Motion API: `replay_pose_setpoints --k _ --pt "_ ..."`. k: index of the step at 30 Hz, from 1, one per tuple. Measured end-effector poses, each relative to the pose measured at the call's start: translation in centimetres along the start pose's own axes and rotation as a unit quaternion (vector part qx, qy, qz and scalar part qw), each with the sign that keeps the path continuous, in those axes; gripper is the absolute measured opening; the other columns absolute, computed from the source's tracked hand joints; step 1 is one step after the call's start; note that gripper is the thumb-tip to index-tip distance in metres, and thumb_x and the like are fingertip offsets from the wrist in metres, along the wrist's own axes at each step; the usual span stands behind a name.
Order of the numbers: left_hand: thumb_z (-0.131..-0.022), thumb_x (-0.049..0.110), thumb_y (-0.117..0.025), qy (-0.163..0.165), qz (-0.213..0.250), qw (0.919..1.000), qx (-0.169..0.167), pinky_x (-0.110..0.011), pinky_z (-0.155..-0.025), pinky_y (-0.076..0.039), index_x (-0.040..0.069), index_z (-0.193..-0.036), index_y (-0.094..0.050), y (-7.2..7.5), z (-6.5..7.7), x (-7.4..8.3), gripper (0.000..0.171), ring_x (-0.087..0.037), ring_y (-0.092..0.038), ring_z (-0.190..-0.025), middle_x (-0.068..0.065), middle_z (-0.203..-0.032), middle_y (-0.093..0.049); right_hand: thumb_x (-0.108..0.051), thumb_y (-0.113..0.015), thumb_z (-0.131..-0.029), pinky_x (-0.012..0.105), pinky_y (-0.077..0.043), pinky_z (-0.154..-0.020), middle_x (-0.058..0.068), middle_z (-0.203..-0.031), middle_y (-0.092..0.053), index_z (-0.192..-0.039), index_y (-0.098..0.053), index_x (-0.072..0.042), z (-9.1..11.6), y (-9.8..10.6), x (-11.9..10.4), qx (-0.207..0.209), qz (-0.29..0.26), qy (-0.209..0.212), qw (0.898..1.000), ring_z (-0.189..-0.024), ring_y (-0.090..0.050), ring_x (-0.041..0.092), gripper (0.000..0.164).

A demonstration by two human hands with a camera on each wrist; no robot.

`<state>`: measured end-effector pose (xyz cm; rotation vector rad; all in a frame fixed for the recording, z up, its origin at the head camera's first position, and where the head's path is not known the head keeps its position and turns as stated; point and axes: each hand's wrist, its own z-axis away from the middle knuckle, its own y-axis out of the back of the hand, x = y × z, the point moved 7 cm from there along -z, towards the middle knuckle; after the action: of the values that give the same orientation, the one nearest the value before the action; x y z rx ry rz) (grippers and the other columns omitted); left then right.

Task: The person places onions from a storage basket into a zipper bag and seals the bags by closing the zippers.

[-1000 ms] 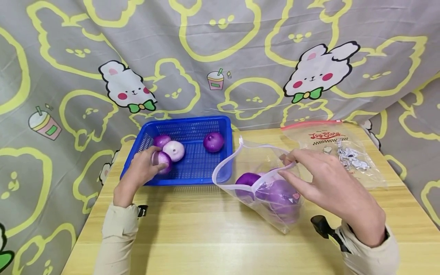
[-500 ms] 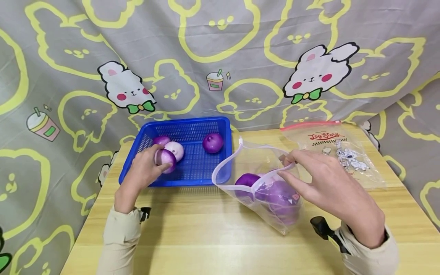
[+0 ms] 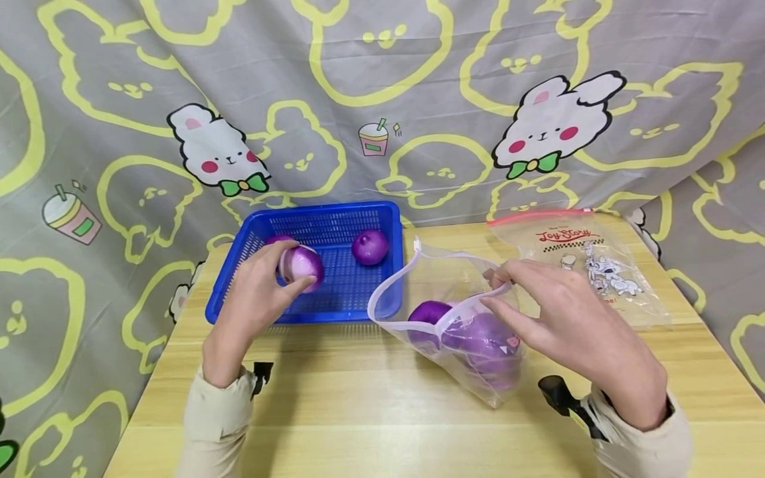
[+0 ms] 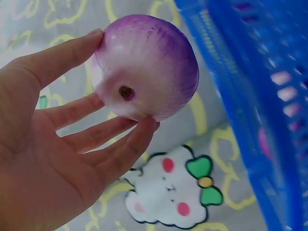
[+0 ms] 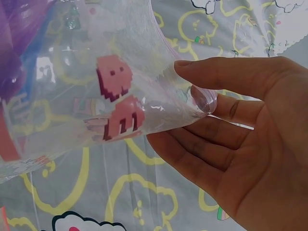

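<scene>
My left hand (image 3: 254, 285) holds a purple onion (image 3: 305, 269) between thumb and fingers, above the left part of a blue plastic basket (image 3: 335, 317). In the left wrist view the onion's pale root end (image 4: 126, 93) faces the camera. Another purple onion (image 3: 370, 247) lies at the basket's right side, and one more (image 3: 278, 239) is partly covered by my left fingers. My right hand (image 3: 568, 315) pinches the rim of a clear zip bag (image 3: 421, 326), whose mouth gapes open. Several purple onions (image 3: 431, 312) sit inside it. In the right wrist view the bag's film (image 5: 154, 113) is between thumb and fingers.
A second clear bag (image 3: 574, 255) with a red zip and printed figures lies flat at the back right of the wooden table (image 3: 358, 411). A patterned grey cloth (image 3: 418, 66) hangs close behind the basket. Wrist camera mounts (image 3: 558, 395) stick out beside the sleeves.
My left hand has raised the purple onion and moved it to the right, so it now hides most of the pale onion behind it. The right hand and bag stay nearly still.
</scene>
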<state>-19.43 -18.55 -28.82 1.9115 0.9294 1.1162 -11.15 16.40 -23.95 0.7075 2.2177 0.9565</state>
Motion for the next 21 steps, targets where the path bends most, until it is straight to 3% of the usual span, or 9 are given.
replay_pose_setpoints --k 7,15,21 --pt "-0.08 0.025 -0.085 -0.025 0.013 0.9994 0.02 -0.05 -0.085 -0.054 0.003 -0.129 -0.06 0.9 0.2 3.0 0.06 -0.033 -0.062 -0.105 -0.017 -0.13 -0.062 -0.01 -0.078 -0.08 0.034 -0.055 -0.068 -0.007 -0.089 -0.071 -0.096 -0.065 -0.012 0.0 -0.1 0.1 -0.001 -0.003 -0.003 1.0 -0.079 -0.068 0.011 0.02" --pt "-0.079 0.03 -0.086 -0.071 0.034 0.9958 0.047 -0.048 -0.097 -0.05 0.006 -0.13 -0.06 2.4 0.7 7.2 0.062 -0.028 -0.058 -0.12 -0.011 -0.129 -0.063 -0.01 -0.078 -0.08 0.037 -0.056 -0.068 -0.006 -0.089 -0.071 -0.096 -0.066 -0.013 0.1 -0.1 0.2 -0.002 -0.004 -0.009 1.0 -0.079 -0.068 0.012 0.021" --pt "-0.08 0.029 -0.086 -0.092 0.067 0.9921 0.053 -0.042 -0.091 -0.055 0.008 -0.131 -0.059 3.2 1.5 10.3 0.062 -0.023 -0.058 -0.118 -0.007 -0.13 -0.062 -0.01 -0.078 -0.08 0.037 -0.056 -0.068 -0.005 -0.09 -0.071 -0.097 -0.065 -0.013 0.1 0.0 0.2 0.0 -0.003 -0.009 1.0 -0.08 -0.068 0.012 0.021"
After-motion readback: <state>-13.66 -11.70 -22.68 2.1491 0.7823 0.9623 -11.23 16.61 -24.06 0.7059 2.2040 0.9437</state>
